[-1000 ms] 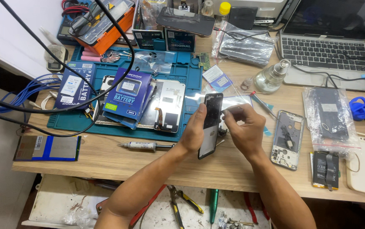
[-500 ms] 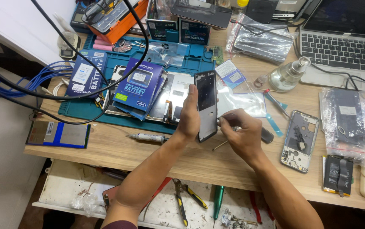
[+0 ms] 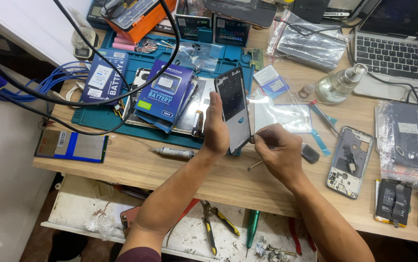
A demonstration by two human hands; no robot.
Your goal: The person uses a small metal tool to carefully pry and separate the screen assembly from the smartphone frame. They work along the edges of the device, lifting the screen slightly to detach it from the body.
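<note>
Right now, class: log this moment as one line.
left hand: holds phone frame upright | right hand: at frame's edge | desk: syringe

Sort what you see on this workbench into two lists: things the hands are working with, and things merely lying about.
In use:
- black rectangular phone screen panel, gripped upright by the left hand
- right hand, pinching something thin at the panel's lower edge, too small to identify

Lying about:
- grey open phone frame
- clear glass bottle
- blue battery box
- white tube
- silver laptop
</note>
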